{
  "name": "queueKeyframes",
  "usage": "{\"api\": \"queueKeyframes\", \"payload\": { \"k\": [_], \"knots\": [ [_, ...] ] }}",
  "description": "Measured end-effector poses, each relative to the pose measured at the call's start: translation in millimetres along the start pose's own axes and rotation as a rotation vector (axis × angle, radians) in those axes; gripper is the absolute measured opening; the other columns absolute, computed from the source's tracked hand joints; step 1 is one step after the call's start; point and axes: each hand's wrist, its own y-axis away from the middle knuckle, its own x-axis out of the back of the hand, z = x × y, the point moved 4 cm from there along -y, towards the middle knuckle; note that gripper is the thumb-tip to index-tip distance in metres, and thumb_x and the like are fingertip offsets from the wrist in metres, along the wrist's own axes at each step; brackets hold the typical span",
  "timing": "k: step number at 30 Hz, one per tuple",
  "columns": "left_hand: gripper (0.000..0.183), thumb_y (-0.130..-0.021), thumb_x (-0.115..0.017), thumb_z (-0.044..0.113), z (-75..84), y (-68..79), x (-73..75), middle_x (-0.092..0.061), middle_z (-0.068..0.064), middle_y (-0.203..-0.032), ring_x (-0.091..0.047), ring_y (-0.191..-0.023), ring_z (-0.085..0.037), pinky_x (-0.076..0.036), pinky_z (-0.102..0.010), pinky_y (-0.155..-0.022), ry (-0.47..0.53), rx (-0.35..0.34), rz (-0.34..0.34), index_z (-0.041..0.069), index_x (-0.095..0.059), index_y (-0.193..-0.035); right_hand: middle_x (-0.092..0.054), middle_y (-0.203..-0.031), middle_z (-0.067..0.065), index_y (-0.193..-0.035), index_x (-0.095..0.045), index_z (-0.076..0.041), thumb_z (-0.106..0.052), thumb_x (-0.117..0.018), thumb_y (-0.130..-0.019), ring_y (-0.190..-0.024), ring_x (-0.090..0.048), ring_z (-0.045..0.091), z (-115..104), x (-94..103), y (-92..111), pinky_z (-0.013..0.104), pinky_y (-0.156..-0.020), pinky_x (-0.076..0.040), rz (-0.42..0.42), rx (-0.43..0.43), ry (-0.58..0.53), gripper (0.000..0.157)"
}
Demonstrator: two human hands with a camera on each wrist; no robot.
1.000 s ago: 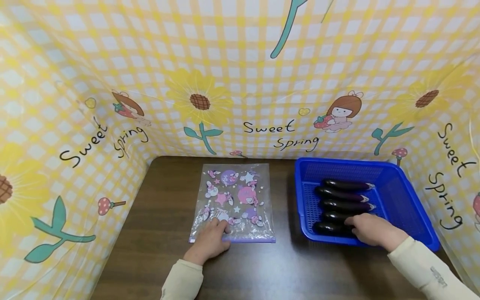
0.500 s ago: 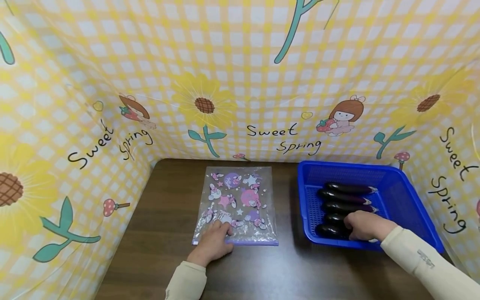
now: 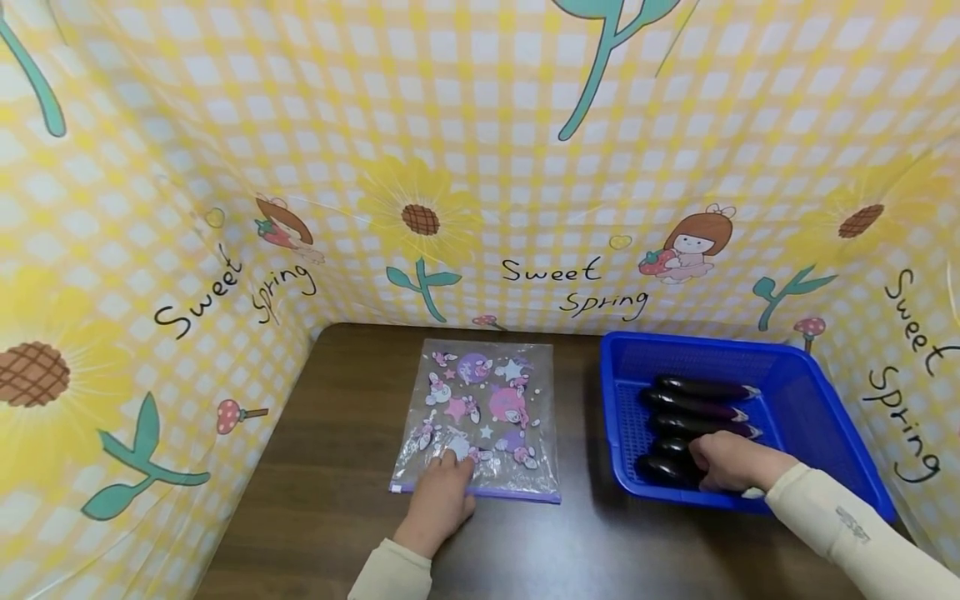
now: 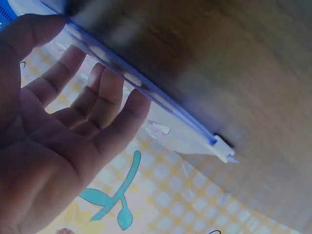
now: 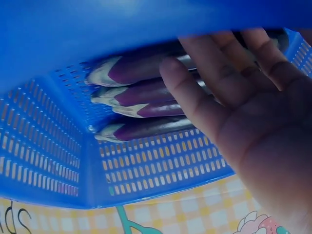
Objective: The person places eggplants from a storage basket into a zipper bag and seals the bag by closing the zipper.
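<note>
Several dark purple eggplants (image 3: 697, 407) lie side by side in the blue basket (image 3: 847, 442) on the right. My right hand (image 3: 735, 460) reaches over its near rim and grips the nearest eggplant (image 3: 663, 472), hiding its middle. In the right wrist view the fingers (image 5: 209, 73) reach across the eggplants, and the near rim covers part of the grip. A clear printed zip bag (image 3: 487, 400) lies flat in mid-table. My left hand (image 3: 438, 500) rests on its near edge with loosely bent fingers touching the purple zip strip (image 4: 141, 80).
A brown wooden table (image 3: 330, 433) bears the bag and basket. Yellow checked cloth (image 3: 465, 100) with flowers and lettering walls it in at the back and both sides. The white zip slider (image 4: 222, 148) sits at one end of the strip.
My right hand has closed round the nearest eggplant, whose stem end now shows by the near rim. My left hand stays on the bag. The view has shifted slightly.
</note>
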Motion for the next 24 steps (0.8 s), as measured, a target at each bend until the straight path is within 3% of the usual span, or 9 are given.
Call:
{"api": "queueKeyframes", "payload": {
  "k": [9, 16, 24],
  "knots": [
    [0.007, -0.069, -0.065, 0.012, -3.9, 1.3, 3.8, -0.036, 0.002, -0.067, -0.041, -0.057, -0.019, -0.036, -0.034, -0.047, 0.048, -0.03, 0.095, 0.012, -0.058, -0.071, -0.042, -0.064, -0.005, -0.073, -0.049, -0.013, -0.016, -0.075, -0.074, -0.057, -0.04, 0.011, 2, -5.1, 6, 0.031, -0.054, -0.034, -0.01, -0.005, -0.042, 0.027],
    [0.013, -0.065, -0.067, 0.005, -2.8, -0.4, 3.2, -0.042, 0.0, -0.069, -0.045, -0.06, -0.02, -0.039, -0.034, -0.05, 0.037, -0.019, 0.034, 0.012, -0.058, -0.072, -0.04, -0.06, -0.006, -0.073, -0.047, -0.012, -0.024, -0.075, -0.076, -0.053, -0.037, 0.01, 4, -9.5, 7, 0.029, -0.051, -0.032, -0.006, -0.05, -0.053, 0.031],
    [0.017, -0.063, -0.066, 0.0, -4.9, -0.5, 0.8, -0.044, -0.001, -0.07, -0.047, -0.061, -0.022, -0.04, -0.035, -0.052, 0.032, -0.001, 0.019, 0.012, -0.058, -0.072, -0.04, -0.062, -0.007, -0.074, -0.045, -0.014, -0.029, -0.076, -0.075, -0.054, -0.037, 0.009, 7, -9.8, 6, 0.029, -0.053, -0.032, 0.012, -0.036, -0.074, 0.035]
  ]
}}
